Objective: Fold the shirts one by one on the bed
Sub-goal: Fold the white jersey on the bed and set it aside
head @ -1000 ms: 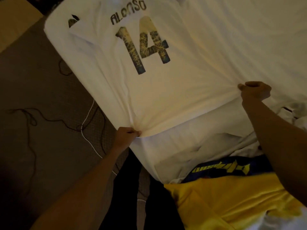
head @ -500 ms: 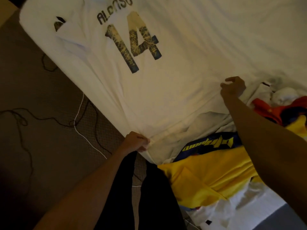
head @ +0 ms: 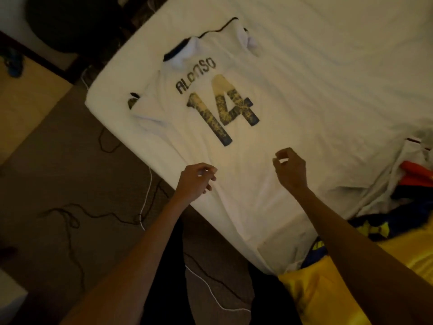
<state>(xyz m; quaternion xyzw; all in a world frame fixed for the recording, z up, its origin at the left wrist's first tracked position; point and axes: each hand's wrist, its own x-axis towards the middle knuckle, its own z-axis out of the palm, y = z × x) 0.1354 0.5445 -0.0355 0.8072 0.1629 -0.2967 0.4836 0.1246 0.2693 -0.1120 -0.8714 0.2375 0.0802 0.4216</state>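
White shirt lies flat and back-up on the bed, along the bed's left edge. Print reads ALONSO over a big worn 14. The dark-trimmed collar points to the far end of the bed. One short sleeve is spread out close to the bed's far-left corner. The hem end runs down to the near stretch of the edge, by the person's legs.

Left hand is over the shirt's left side at the bed edge, fingers loosely curled, gripping nothing. Right hand is over the lower middle of the shirt, below the number, fingers also loosely bent with thumb and forefinger apart, nothing in it. Cannot tell if either hand touches the cloth. The hands are apart, with bare shirt between them.

More shirts are piled at the bed's near-right part: a yellow shirt nearest, a blue shirt just beyond it, and a red garment at the right edge of view. The pile overlaps the white shirt's lower right side.

Floor beside the bed has a white cable and a black cable lying loose.
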